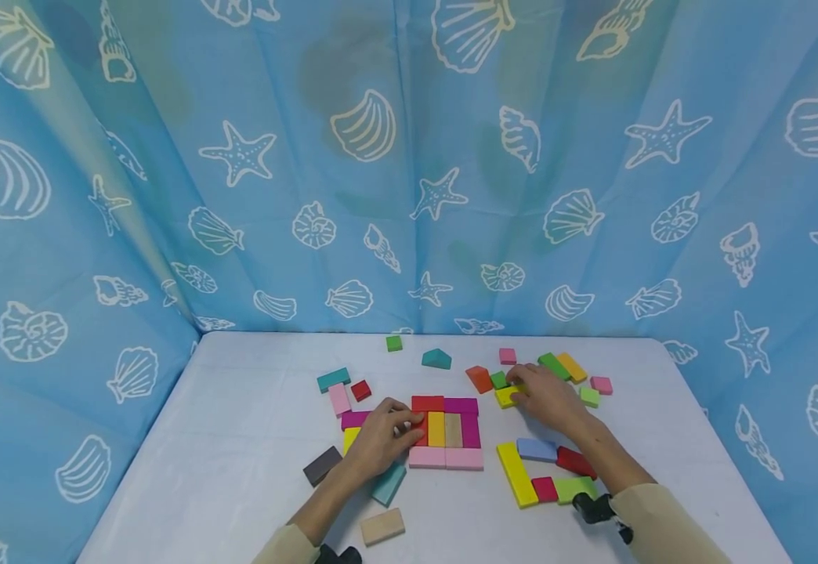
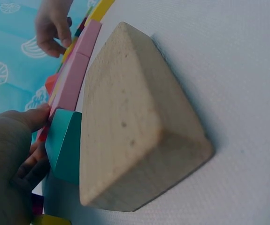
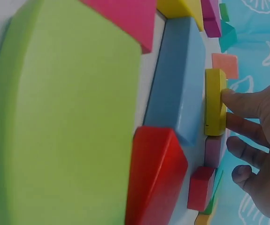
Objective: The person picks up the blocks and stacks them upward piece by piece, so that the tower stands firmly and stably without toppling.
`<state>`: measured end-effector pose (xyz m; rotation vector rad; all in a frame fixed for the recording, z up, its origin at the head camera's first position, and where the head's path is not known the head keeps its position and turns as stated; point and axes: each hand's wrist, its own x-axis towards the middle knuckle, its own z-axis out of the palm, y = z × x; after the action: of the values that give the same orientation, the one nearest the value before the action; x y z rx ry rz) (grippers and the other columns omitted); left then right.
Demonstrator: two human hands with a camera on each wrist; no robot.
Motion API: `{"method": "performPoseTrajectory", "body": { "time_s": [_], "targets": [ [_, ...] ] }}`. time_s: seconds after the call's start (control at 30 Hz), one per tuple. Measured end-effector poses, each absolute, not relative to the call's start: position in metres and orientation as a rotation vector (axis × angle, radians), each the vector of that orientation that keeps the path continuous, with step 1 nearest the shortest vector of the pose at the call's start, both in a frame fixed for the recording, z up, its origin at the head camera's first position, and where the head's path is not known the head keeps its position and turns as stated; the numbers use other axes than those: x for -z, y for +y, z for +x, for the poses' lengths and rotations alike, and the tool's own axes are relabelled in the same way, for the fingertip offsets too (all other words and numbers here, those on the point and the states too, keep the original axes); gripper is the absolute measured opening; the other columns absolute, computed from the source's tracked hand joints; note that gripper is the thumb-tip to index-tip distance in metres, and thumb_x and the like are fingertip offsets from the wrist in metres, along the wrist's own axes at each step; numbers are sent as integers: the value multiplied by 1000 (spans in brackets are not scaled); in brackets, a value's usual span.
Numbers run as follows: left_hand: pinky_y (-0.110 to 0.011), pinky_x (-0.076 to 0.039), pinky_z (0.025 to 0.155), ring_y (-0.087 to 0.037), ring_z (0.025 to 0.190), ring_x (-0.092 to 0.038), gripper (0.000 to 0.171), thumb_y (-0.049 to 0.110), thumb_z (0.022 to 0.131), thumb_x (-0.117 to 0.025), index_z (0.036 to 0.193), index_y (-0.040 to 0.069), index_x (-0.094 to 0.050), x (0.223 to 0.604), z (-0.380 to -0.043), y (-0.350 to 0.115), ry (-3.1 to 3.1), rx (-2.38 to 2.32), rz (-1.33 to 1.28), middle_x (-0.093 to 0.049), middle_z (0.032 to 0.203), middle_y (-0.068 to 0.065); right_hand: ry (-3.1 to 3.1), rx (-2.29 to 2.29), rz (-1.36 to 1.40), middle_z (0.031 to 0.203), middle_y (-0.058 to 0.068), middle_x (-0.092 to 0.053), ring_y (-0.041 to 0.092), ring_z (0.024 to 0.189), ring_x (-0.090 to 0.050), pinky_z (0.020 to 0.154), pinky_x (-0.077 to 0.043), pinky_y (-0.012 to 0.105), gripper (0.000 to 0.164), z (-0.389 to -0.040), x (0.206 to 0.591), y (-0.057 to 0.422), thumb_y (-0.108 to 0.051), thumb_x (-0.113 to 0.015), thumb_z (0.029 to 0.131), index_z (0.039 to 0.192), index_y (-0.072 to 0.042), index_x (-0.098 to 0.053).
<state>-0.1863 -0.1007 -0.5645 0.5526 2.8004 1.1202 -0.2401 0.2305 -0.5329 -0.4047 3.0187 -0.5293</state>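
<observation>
My left hand (image 1: 382, 440) reaches to the left side of a group of fitted blocks, its fingertips touching an upright red block (image 1: 420, 440). Beside that stand a yellow block (image 1: 436, 429), a plain wood block (image 1: 454, 431) and a purple block (image 1: 470, 432). Red (image 1: 428, 403) and purple blocks line the back, two pink blocks (image 1: 427, 457) the front. At the right, my right hand (image 1: 548, 398) pinches a yellow block (image 3: 214, 102) between thumb and index finger, the other fingers spread apart. A small green block (image 1: 498, 380) and an orange block (image 1: 479, 379) lie next to it.
Nearer on the right lie a long yellow block (image 1: 518, 475), a blue block (image 1: 537, 450), a red block (image 1: 576, 461) and a lime block (image 1: 575, 489). Teal (image 1: 389, 485), wood (image 1: 383, 527) and dark (image 1: 322, 466) blocks surround my left forearm. A patterned blue curtain (image 1: 409, 258) hangs behind the table.
</observation>
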Motion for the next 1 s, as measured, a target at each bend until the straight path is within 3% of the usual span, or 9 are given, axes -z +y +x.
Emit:
{"method": "performPoseTrajectory", "body": {
  "time_s": [0.27, 0.47, 0.73, 0.87, 1.0],
  "targets": [
    [-14, -52, 76, -9, 94, -58, 39, 33, 93, -73, 130, 21, -70, 563, -185, -99, 2795, -1133, 548, -58, 118, 0, 2971, 435, -435, 113, 4, -64, 25, 109, -55, 91, -55, 47, 36, -235, 529, 239, -22, -84, 82, 116, -20, -74],
    [-14, -51, 75, -10, 94, -58, 39, 32, 93, -74, 131, 21, -70, 562, -185, -99, 2797, -1125, 541, -58, 118, 0, 2978, 382, -476, 99, -2, -66, 20, 100, -59, 88, -56, 42, 35, -227, 525, 237, -22, -89, 76, 106, -19, -71],
    [-14, -52, 76, -10, 94, -59, 38, 31, 93, -74, 130, 21, -70, 562, -184, -99, 2794, -1136, 534, -58, 118, 0, 2876, 491, -500, 110, 1, -68, 20, 102, -63, 80, -59, 35, 51, -216, 508, 219, -17, -82, 83, 131, -21, -66],
    [-14, -51, 76, -10, 94, -59, 39, 31, 93, -74, 130, 21, -70, 562, -184, -99, 2797, -1131, 538, -58, 118, 0, 2761, 769, -465, 99, -5, -64, 13, 90, -60, 73, -56, 27, 47, -216, 503, 203, -18, -82, 84, 129, -22, -67],
    [-15, -51, 75, -9, 94, -58, 39, 32, 93, -74, 130, 21, -70, 562, -184, -99, 2802, -1116, 533, -58, 118, 0, 2612, 1051, -455, 100, -4, -65, 13, 88, -62, 74, -56, 28, 41, -215, 505, 184, -21, -78, 88, 127, -22, -66]
  ]
}}
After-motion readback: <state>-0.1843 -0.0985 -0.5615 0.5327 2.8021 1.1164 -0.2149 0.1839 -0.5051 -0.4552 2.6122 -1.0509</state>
